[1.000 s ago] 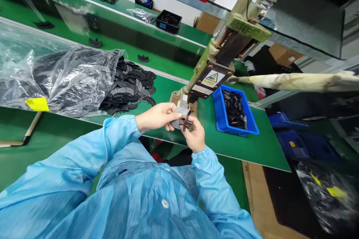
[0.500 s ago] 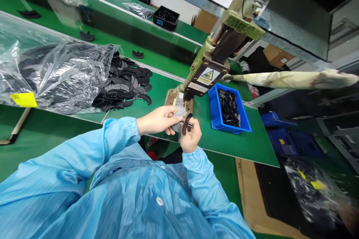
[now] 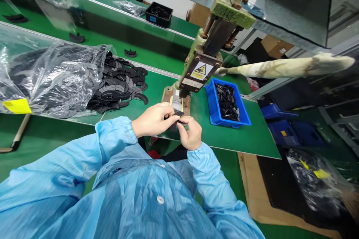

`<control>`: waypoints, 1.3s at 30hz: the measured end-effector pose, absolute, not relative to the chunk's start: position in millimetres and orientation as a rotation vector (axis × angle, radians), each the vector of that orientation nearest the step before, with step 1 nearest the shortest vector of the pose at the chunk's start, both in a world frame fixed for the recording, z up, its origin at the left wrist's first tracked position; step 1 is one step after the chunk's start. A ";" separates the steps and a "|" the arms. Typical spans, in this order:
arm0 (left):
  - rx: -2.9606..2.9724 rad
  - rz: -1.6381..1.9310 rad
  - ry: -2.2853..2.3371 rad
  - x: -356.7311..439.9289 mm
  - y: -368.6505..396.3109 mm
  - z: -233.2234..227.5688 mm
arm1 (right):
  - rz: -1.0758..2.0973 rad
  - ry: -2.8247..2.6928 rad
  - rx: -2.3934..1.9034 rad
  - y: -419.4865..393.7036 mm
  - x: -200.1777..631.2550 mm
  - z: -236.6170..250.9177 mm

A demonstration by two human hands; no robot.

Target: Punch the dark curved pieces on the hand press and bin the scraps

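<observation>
Both my hands are closed on a dark curved plastic part (image 3: 178,113) just in front of the hand press (image 3: 201,70). My left hand (image 3: 156,120) pinches it from the left, thumb stretched toward the right hand. My right hand (image 3: 192,133) grips the part's right side between thumb and bent fingers. The fingers cover much of the part, and I cannot tell whether a second small piece is between them. Behind the part is the press's base (image 3: 167,95) with a pale metal fixture (image 3: 176,99).
A pile of curved black parts (image 3: 120,86) spills from a clear plastic bag (image 3: 53,82) on the left. At right stands a blue bin (image 3: 215,116) of small black pieces. The press lever (image 3: 280,68) sticks out rightward. A black tray (image 3: 151,19) sits on the far shelf.
The curved part in front of my right hand has turned from upright to nearly flat. My fingers have come together around it. The whole view has shifted slightly.
</observation>
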State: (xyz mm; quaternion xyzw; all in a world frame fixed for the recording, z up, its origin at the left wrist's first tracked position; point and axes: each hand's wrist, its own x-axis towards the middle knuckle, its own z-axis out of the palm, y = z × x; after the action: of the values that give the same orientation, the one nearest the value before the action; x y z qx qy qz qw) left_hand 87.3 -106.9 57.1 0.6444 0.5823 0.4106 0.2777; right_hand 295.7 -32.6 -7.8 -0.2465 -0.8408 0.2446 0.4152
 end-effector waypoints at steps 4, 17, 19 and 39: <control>1.557 1.063 1.493 87.4 -95.2 48.3 | 0.619 -2.113 -0.592 -34.5 297.4 -7.6; 0.964 1.208 1.250 50.5 -62.2 5.3 | 0.737 -1.957 -0.822 -18.0 318.9 -35.8; 0.732 1.299 1.388 30.4 -37.9 -7.0 | 0.693 -1.880 -0.932 -5.7 330.8 -50.0; 0.826 1.319 1.846 -34.8 84.1 -21.7 | 0.663 -1.926 -1.070 15.1 353.4 -74.3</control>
State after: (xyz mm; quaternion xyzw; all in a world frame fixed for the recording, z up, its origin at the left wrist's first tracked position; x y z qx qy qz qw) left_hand -34.8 84.1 -21.7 0.3196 0.7147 0.5106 0.3555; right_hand 353.4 15.1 -74.3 -0.4244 -0.7643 0.2631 0.4080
